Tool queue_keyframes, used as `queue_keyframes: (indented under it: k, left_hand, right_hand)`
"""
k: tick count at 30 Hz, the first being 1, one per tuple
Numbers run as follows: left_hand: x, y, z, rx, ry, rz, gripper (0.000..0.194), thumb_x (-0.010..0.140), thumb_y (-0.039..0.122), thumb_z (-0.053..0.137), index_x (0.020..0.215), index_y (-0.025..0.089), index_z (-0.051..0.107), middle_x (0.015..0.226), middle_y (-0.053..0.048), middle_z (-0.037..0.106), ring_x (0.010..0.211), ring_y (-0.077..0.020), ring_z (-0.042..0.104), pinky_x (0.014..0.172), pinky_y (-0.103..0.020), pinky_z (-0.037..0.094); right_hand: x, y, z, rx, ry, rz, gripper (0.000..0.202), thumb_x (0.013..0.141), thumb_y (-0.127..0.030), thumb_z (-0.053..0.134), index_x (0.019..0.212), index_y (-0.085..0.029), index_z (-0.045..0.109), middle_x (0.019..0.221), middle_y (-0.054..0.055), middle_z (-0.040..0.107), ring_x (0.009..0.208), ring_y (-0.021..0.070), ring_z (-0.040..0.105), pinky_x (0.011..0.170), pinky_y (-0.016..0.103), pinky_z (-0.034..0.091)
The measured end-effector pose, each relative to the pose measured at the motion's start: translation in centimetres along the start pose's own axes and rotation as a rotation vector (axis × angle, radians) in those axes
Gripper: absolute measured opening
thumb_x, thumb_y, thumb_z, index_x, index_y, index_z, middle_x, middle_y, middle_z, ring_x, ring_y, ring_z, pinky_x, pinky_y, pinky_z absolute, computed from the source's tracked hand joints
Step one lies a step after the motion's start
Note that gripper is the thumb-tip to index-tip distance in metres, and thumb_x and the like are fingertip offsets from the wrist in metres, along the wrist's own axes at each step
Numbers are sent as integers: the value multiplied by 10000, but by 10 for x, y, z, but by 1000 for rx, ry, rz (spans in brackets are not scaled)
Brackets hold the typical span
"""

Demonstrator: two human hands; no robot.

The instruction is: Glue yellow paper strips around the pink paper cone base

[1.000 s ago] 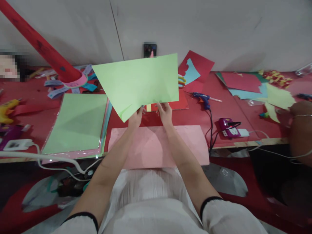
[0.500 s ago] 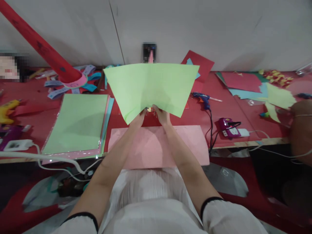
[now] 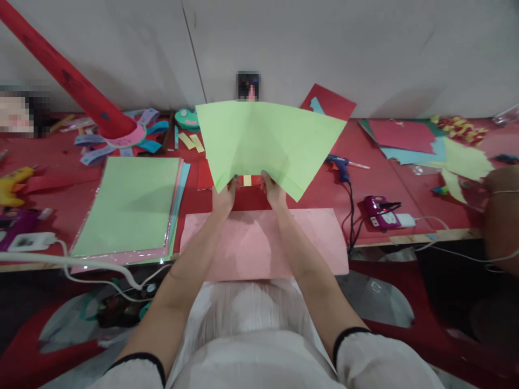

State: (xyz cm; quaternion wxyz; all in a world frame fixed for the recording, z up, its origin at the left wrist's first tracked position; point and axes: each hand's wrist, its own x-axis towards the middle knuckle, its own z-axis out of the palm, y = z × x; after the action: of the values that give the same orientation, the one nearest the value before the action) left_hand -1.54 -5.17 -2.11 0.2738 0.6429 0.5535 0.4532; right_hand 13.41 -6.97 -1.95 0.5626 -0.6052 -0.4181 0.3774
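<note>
A large light green paper sheet [image 3: 265, 140] is held up and bent into a curve over the red table. My left hand [image 3: 225, 195] grips its lower edge on the left, and my right hand [image 3: 274, 190] grips the same edge on the right. The fingers of both hands are partly hidden by the paper. Between the hands, a red piece with a small yellow strip [image 3: 247, 180] shows beneath the sheet. Pink paper [image 3: 259, 243] lies under my forearms at the table edge.
Packed coloured paper [image 3: 127, 205] lies left, near a red cone [image 3: 81, 86] and a yellow glue gun [image 3: 14, 183]. To the right are a blue glue gun [image 3: 340, 165], a purple socket [image 3: 379, 212], paper scraps [image 3: 405, 135] and a person's arm [image 3: 503, 216].
My hands have moved apart along the lower edge. The green sheet has shifted right and tilted, uncovering yellow strips and a green case on its left.
</note>
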Motion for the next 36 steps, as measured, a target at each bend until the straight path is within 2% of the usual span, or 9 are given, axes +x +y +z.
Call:
queue_keyframes:
  k: [5, 11, 15, 20, 28, 33, 36]
  left_hand:
    - [2, 1, -7, 6, 16, 14, 179, 874, 213, 463, 848, 202, 640, 774, -27, 700, 669, -173, 655, 701, -313, 505]
    - [2, 11, -11, 15, 45, 4, 193, 871, 201, 469, 772, 198, 634, 738, -18, 699, 631, -145, 645, 661, -275, 503]
    - [4, 10, -12, -34, 67, -29, 189, 875, 206, 458, 773, 192, 617, 768, -19, 698, 630, -125, 643, 645, -252, 507]
    - [10, 3, -14, -181, 169, -112, 172, 892, 233, 440, 759, 191, 541, 811, -24, 695, 599, -98, 632, 588, -222, 500]
    - [14, 0, -24, -161, 280, -90, 152, 896, 217, 418, 759, 210, 482, 788, -2, 681, 626, -101, 642, 651, -232, 500]
    - [10, 6, -23, -166, 271, -59, 168, 907, 231, 389, 764, 209, 474, 797, -12, 683, 642, -105, 643, 672, -244, 506]
    - [8, 8, -18, -232, 213, -74, 161, 907, 282, 407, 796, 205, 495, 834, -26, 690, 684, -111, 656, 658, -238, 515]
  right_hand:
    - [0, 1, -2, 14, 54, 9, 389, 830, -510, 506, 591, -205, 545, 538, -30, 530, 464, 80, 466, 507, 243, 401]
    - [-1, -1, -2, -6, 49, -1, 384, 840, -492, 498, 586, -208, 548, 546, -30, 531, 483, 82, 480, 519, 242, 408]
    - [-2, -4, -3, 29, 51, -1, 377, 832, -496, 509, 599, -202, 546, 619, -16, 580, 489, 73, 481, 519, 242, 410]
    - [-2, -2, -4, 47, 51, 7, 383, 831, -518, 501, 619, -201, 544, 686, 1, 616, 502, 71, 491, 493, 234, 399]
    - [1, 2, -3, 30, 38, -24, 416, 829, -564, 475, 638, -201, 546, 727, 12, 636, 511, 73, 494, 482, 229, 396]
    - [1, 2, -3, 59, 52, 19, 431, 815, -577, 487, 614, -199, 539, 652, 3, 597, 483, 72, 460, 456, 226, 379]
    - [1, 1, -4, 80, 59, 31, 425, 822, -563, 487, 607, -198, 530, 640, 0, 586, 476, 68, 447, 447, 221, 373]
